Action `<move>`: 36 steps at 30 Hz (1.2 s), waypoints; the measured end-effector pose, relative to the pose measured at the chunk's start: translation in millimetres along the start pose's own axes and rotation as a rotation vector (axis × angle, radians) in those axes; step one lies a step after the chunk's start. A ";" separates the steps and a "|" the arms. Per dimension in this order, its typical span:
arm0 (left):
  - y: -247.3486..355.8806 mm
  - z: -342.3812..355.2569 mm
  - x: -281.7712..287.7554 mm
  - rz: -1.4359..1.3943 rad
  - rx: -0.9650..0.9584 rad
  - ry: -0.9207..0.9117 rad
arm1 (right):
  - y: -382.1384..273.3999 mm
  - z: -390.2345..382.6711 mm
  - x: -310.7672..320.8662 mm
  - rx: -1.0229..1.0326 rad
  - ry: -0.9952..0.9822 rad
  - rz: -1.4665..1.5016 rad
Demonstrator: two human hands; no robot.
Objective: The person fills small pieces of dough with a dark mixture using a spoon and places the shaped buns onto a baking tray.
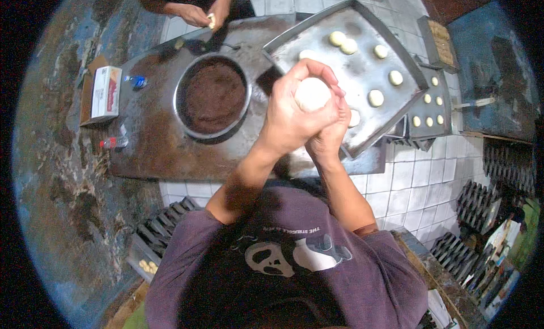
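Note:
My left hand (286, 116) curves around a round white dough ball (311, 94), thumb and fingers wrapped on it. My right hand (328, 136) is closed beneath and to the right of it, partly hidden behind the ball and left hand. Both are raised over the edge of a metal tray (416, 91) with several pale dough balls (375, 98). To their left on the metal table (147, 159) stands a round pan (212, 94) of dark brown contents.
Across the table, a co-worker's hands (209, 17) pinch a small pale piece. A cardboard box (103, 94) and small bottles (113, 142) lie at the left. A second tray of dough balls (430, 108) is at right, beside stacked dark racks (476, 204).

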State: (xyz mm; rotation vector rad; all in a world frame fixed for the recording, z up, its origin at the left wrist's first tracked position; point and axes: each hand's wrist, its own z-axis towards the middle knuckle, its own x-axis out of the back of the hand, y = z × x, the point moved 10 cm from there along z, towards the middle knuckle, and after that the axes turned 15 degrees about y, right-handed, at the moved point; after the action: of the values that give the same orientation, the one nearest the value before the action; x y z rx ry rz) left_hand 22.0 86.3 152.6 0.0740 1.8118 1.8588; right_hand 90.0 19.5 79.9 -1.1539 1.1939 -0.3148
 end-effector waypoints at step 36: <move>-165.4 -38.0 39.9 0.552 0.342 0.047 | 97.9 204.2 123.0 0.963 -0.973 -1.632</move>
State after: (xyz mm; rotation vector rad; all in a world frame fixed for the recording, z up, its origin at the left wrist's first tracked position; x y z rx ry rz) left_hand 28.0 60.0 -19.7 0.7246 2.2905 1.8718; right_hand 277.1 81.8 -86.0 -0.8997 -0.9272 -1.1790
